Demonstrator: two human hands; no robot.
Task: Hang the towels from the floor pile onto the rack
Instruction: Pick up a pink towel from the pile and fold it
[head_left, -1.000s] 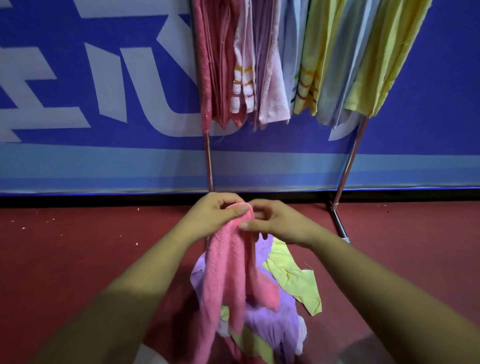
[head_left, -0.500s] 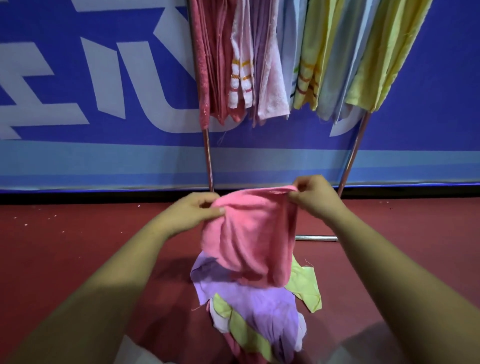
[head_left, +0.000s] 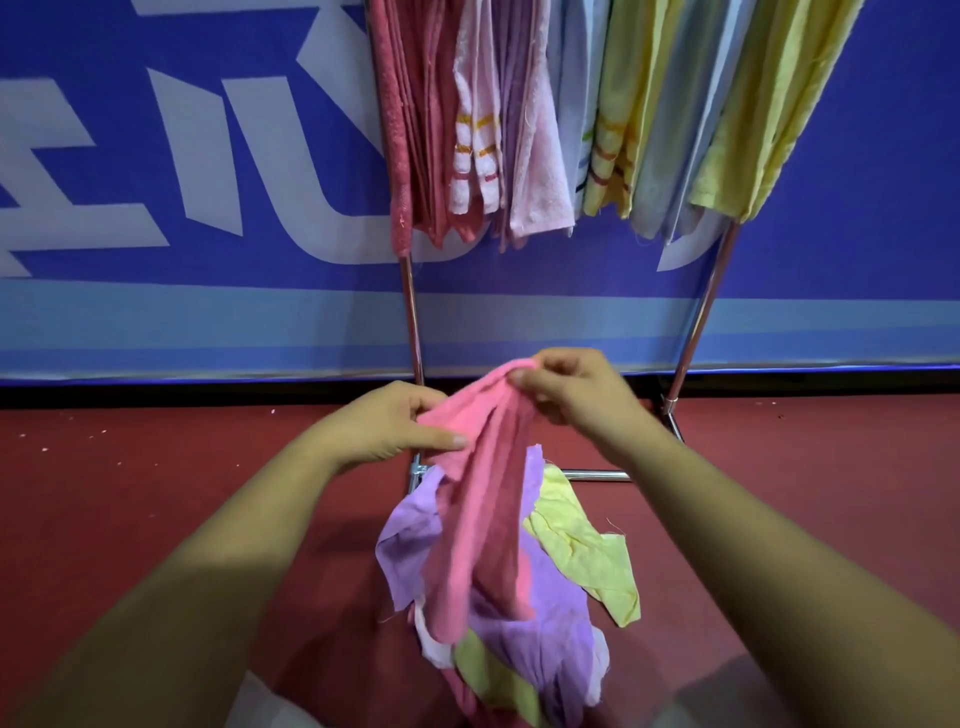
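Observation:
A pink towel (head_left: 480, 514) hangs bunched between my hands above the floor pile (head_left: 540, 634) of purple, yellow-green and white cloths. My left hand (head_left: 384, 426) pinches its left edge between thumb and fingers. My right hand (head_left: 576, 389) pinches the top edge a little higher. Behind them stands the metal rack (head_left: 413, 317), with several pink, lilac, blue and yellow towels (head_left: 571, 114) draped from its top, which is out of view.
A blue banner wall (head_left: 182, 208) runs behind the rack. The floor (head_left: 130, 493) is dark red carpet. The rack's right leg (head_left: 698, 317) slants down to a base bar (head_left: 597, 474) just behind the pile.
The towel was spread wide between my hands half a second ago. My hands have now come closer together and the towel hangs gathered in long folds.

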